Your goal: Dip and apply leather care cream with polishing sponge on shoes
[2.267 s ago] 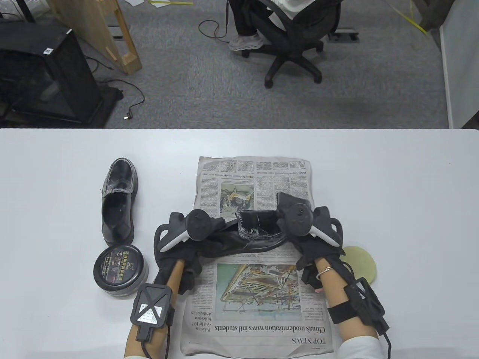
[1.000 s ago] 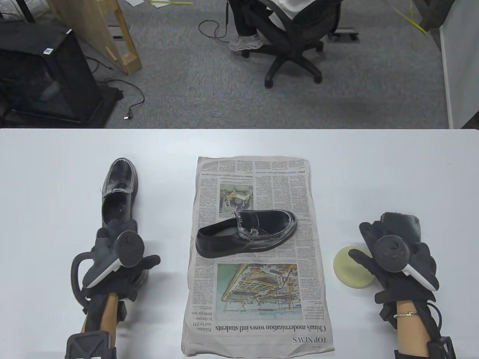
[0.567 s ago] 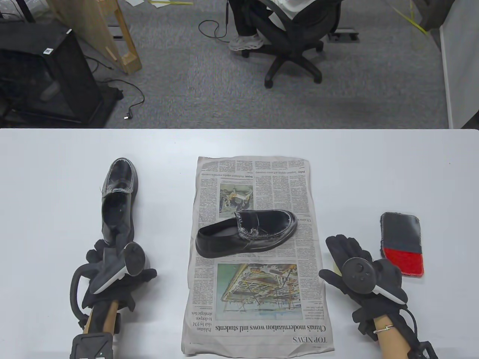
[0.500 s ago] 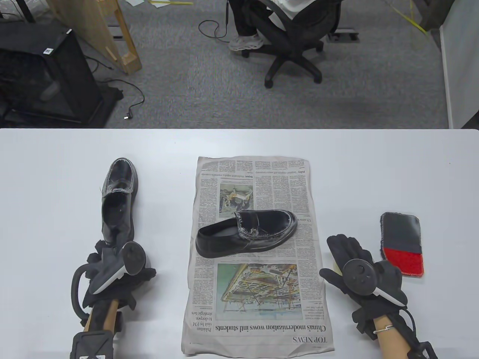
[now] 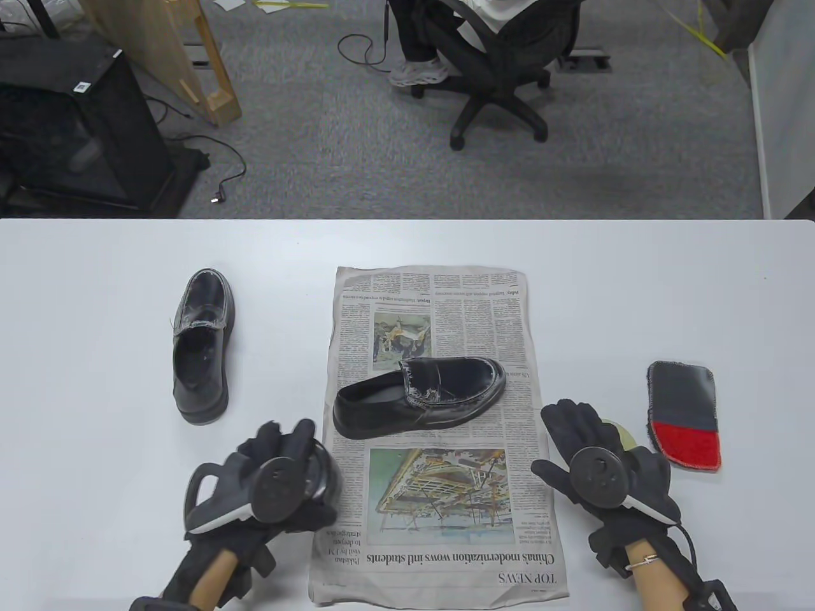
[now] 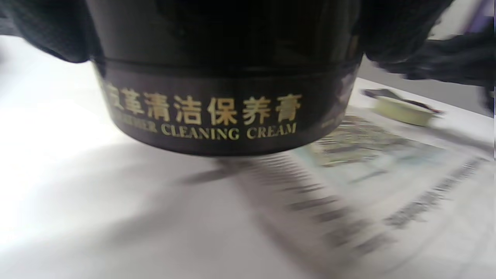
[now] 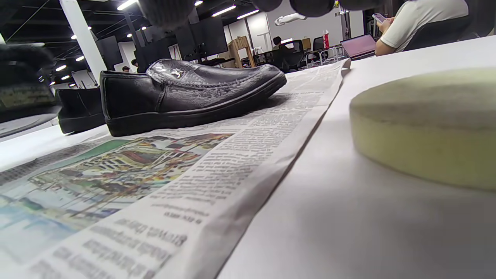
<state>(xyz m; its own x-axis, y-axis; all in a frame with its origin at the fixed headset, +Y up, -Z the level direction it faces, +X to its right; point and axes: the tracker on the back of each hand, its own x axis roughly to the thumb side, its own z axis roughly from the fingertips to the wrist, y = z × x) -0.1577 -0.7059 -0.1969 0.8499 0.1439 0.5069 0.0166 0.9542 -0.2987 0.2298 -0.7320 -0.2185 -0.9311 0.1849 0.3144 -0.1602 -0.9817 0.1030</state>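
One shoe (image 5: 420, 398) on newspaper (image 5: 439, 547) at centre, 2nd shoe (image 5: 200, 347) left, sponge (image 7: 426, 124) & cloth (image 5: 684, 414) right.

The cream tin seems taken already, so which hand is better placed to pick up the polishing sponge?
Right. The right hand hovers over the sponge, while the left hand grips the cream tin.

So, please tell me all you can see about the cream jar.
The jar is round, squat and glossy black, likely plastic, with a seam where the lid meets the body. Gold Chinese characters and the words "CLEANING CREAM" run round its side. The lid is still on. The left hand grips it from above by the newspaper's left edge; whether it touches the table is unclear.
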